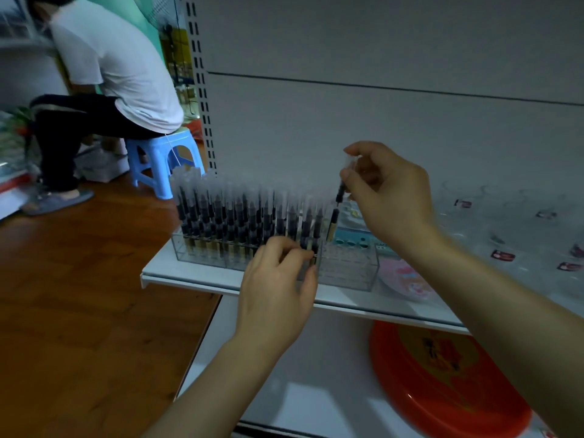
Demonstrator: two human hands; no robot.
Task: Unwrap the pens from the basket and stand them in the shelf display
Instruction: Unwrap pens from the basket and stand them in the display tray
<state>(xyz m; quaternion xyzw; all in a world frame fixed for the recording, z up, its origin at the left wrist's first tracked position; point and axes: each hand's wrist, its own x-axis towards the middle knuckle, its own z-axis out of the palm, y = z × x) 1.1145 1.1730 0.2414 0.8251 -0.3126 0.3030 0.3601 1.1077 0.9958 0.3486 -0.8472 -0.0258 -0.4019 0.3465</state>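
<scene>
- Pen held upright at the right end of the rack, pinched near its clear cap between thumb and fingertips of the right hand; barrel hanging below the grip toward 6 o'clock, lower tip down at the rack's top, beside the last standing row.
- Right hand curled round the pen's top, palm turned toward 9 o'clock, wrist reaching in from 4 o'clock.
- Left hand at 7 o'clock from the held pen, thumb and forefinger pinched on the lower end of a standing pen at the rack's front edge; other fingers curled against the clear front wall.
- Pens standing packed in rows across the left and middle of the rack, dark barrels, frosted caps up, gold bands low.
- Rack's right end at 6 o'clock from the right hand mostly unfilled, round holes visible.
- Rack on a white shelf; clear packets with small dark labels at 3 o'clock.
- Red tray on the lower shelf, at 5 o'clock.
- Person seated on a blue stool at 10 o'clock, back turned.
- Basket not visible.
</scene>
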